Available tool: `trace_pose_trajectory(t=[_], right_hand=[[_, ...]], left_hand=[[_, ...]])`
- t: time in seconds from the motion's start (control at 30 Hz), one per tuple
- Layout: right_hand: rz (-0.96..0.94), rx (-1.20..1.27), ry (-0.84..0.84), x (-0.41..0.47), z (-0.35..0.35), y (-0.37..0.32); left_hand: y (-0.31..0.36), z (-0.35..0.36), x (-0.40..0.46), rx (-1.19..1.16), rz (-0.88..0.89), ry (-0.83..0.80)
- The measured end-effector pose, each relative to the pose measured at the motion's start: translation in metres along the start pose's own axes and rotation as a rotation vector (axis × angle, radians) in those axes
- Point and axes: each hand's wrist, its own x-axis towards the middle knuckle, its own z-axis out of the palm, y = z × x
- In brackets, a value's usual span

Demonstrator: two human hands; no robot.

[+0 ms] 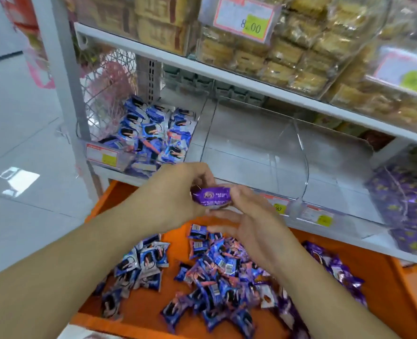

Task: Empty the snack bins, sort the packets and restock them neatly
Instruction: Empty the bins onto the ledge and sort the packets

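Head view: a purple packet (211, 197) is held between both hands above the orange tray (175, 243), its long axis running left to right. The left hand (178, 192) pinches its left end; the right hand (246, 216) pinches the right end. The empty clear bin (251, 143) lies just behind.

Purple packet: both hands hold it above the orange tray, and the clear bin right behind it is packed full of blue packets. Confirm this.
One thing is wrong. In the head view the clear bin behind the purple packet is empty; the blue packets sit in the bin to its left. The left hand and right hand do hold it above the orange tray.
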Motion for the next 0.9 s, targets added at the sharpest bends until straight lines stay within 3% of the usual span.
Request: trace_pose_trajectory(t=[0.13,0.23,0.37,0.43,0.5,0.6,0.9], right_hand=[[0.014,-0.111,0.163,-0.035,-0.047,-0.010],[0.079,-0.330,0.290,-0.066,-0.104,-0.019],[0.243,-0.904,0.458,-0.101,-0.192,-0.026],[0.390,-1.279,0.460,-0.113,-0.230,-0.027],[0.476,-1.469,0.411,-0.114,-0.262,-0.016],[0.502,-1.463,0.364,-0.108,-0.227,-0.021],[0.137,-1.368,0.122,-0.053,-0.093,-0.043]], left_hand=[[0.031,0.038,0.002,0.023,0.087,-0.093],[0.045,0.056,0.003,0.042,0.083,-0.187],[0.047,0.059,0.006,0.048,0.075,-0.194],[0.045,0.057,0.009,0.084,0.064,-0.183],[0.043,0.052,0.010,0.134,0.068,-0.176],[0.038,0.041,0.012,0.180,0.048,-0.137],[-0.003,-0.017,0.010,0.241,-0.012,0.022]])
